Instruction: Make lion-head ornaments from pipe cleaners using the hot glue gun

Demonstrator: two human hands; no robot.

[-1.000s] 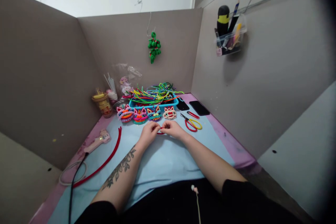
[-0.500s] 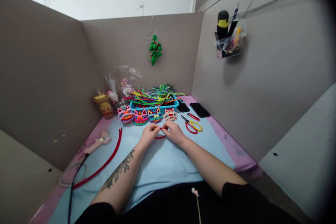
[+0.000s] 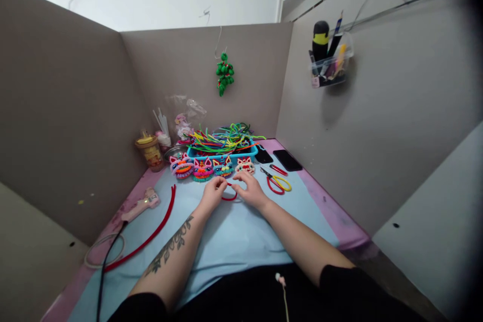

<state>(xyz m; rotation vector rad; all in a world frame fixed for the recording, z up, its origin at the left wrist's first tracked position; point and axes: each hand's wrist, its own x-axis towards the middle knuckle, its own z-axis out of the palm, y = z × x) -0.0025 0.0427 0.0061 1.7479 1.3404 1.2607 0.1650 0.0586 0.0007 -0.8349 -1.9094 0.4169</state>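
Note:
A red pipe cleaner (image 3: 229, 199), bent into a small loop, hangs between my hands over the blue cloth. Its end is pinched by the thumb and fingertips of my left hand (image 3: 214, 192). My right hand (image 3: 249, 191) is just beside the loop, with thumb and index finger apart; whether the thumb brushes the loop cannot be made out. Beyond my hands sit several lion-head figures made of fuzzy stems, among them a white and red one (image 3: 245, 165) and a blue one (image 3: 222, 166). Scissors (image 3: 277, 182) with red and yellow handles lie to the right.
Behind the figures stands a blue basket (image 3: 222, 158) of colourful pipe cleaners. Phones (image 3: 287, 160) and a red utility knife (image 3: 278, 169) lie at right. At left are a pink glue gun (image 3: 141, 205), long red pipe cleaners (image 3: 160, 226) and a cup (image 3: 150, 153). Grey partitions enclose the table.
My right thumb and fingers have come apart and let go of the red pipe cleaner. My left hand keeps its pinch. The camera view has shifted slightly.

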